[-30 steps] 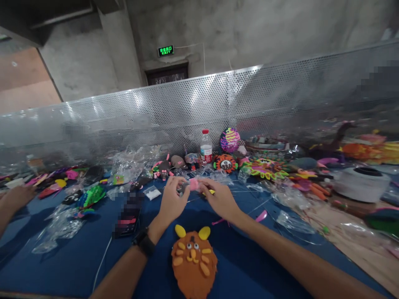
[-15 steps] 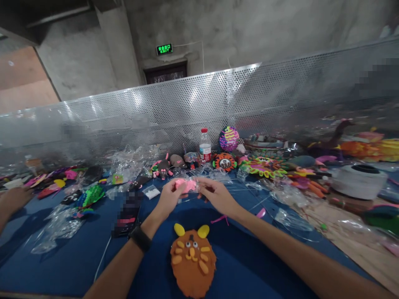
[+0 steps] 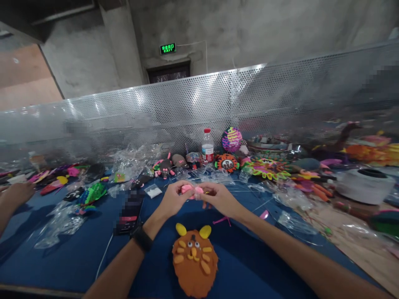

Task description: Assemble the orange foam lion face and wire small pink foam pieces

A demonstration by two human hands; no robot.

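My left hand (image 3: pixel 173 200) and my right hand (image 3: pixel 218 198) meet above the blue table, both pinching a small pink soft piece (image 3: pixel 191 190) between their fingertips. A black watch sits on my left wrist. Below the hands an orange felt animal face (image 3: pixel 195 261) with yellow ears and yellow stripes lies flat on the blue cloth (image 3: pixel 77 261). A thin pink scrap (image 3: pixel 222 219) lies just under my right wrist.
Another person's hand (image 3: pixel 17 194) rests at the far left. A dark phone (image 3: pixel 128 211), clear plastic bags (image 3: pixel 60 224), a water bottle (image 3: pixel 207 146), several colourful felt figures (image 3: pixel 264 168) and a white tape roll (image 3: pixel 361 185) crowd the table. A perforated metal screen (image 3: pixel 199 108) closes the back.
The pink piece was gathered into both hands' fingertips, and the hands have drawn closer together. The view has shifted slightly.
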